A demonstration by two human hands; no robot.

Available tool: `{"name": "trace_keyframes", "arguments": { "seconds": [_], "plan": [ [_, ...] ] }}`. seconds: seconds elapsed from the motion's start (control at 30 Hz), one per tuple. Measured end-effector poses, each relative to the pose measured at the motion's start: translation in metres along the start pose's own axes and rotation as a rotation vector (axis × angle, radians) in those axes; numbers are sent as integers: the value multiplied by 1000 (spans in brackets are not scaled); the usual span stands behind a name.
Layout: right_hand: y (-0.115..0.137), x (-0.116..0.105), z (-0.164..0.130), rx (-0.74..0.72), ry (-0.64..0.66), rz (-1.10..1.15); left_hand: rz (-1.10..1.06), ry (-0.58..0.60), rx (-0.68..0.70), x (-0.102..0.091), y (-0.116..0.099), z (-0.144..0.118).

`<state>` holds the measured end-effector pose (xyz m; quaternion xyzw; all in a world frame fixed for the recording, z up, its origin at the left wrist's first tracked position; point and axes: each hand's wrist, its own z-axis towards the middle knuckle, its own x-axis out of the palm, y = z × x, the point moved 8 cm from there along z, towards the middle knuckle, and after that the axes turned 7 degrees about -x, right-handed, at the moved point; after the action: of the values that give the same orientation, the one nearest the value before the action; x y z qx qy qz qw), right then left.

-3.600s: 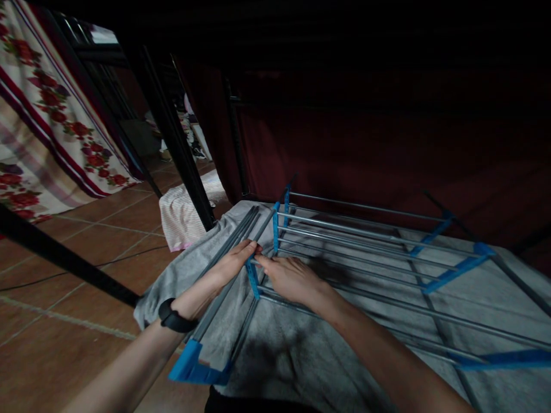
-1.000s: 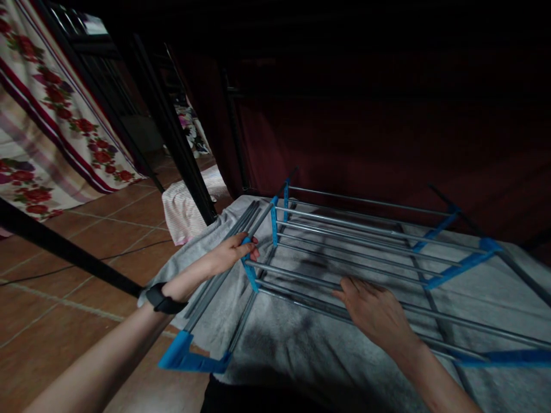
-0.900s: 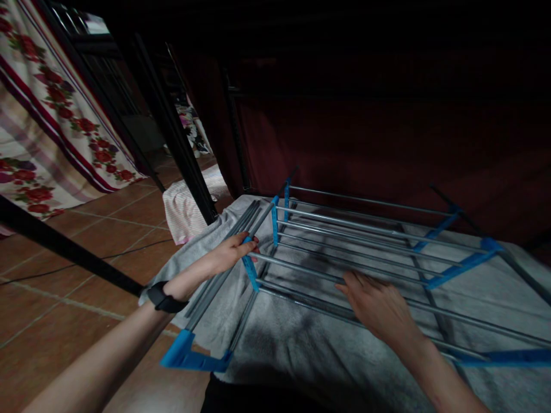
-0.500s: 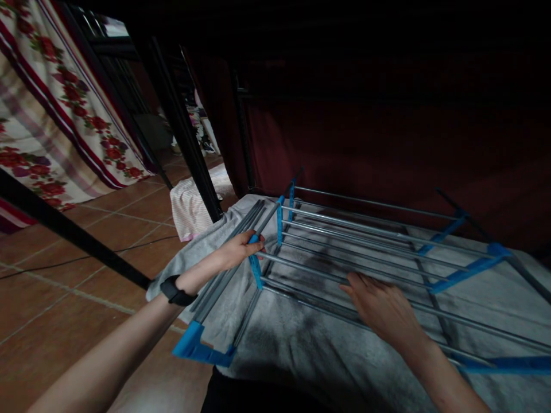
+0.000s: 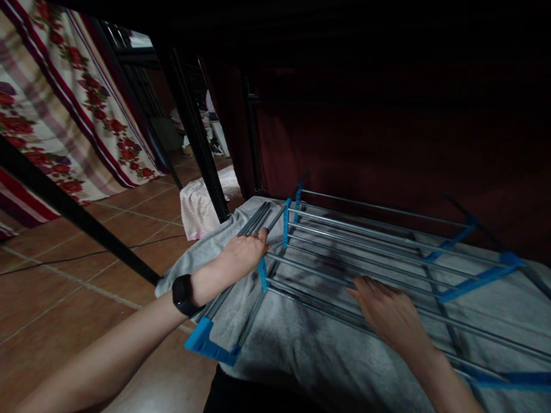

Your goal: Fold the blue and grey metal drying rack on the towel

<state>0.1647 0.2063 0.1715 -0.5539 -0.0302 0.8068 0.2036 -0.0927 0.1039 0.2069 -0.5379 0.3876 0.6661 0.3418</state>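
While both hands (image 5: pixel 245 253) press it, the rack (image 5: pixel 365 241) lies flat, rods running rightward.

The drying rack (image 5: pixel 365 252) lies on a towel (image 5: pixel 301 350), apparently over the floor (image 5: pixel 86 269) at its left.

A folding drying rack of grey metal rods and blue plastic joints (image 5: pixel 387 241) lay flat on a grey towel (image 5: pixel 310 350) spread over the terracotta tile floor (image 5: pixel 64 275). The left hand (image 5: pixel 243 255), a black band (image 5: pixel 183 295) on its wrist, gripped the rack's left end rods; the right hand (image 5: pixel 390 312) pressed flat on the nearer rods.
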Motion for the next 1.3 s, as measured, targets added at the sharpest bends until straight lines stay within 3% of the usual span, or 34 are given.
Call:
{"name": "trace_keyframes", "arguments": {
  "seconds": [0.17, 0.3, 0.63, 0.77, 0.9, 1.07, 1.3],
  "plan": [
    [0, -1, 1, -11, 11, -5, 175, -50, 81, -7, -10, -5],
    [1, -1, 1, -16, 19, -14, 207, -11, 156, -11, -17, -8],
    [1, -3, 3, -1, 18, -11, 222, -6, 163, -6, -15, -7],
    [1, -3, 3, 4, 13, -17, 118, 20, 135, -7, -10, -5],
    [0, -2, 3, 23, 36, 7, -119, 117, 71, 0, 4, -1],
    [-1, -4, 5, 31, 63, 32, -478, 233, 141, 12, 14, 5],
    [-4, -3, 6, 46, 96, 55, -551, 320, 139, 17, 17, 5]
  ]
}}
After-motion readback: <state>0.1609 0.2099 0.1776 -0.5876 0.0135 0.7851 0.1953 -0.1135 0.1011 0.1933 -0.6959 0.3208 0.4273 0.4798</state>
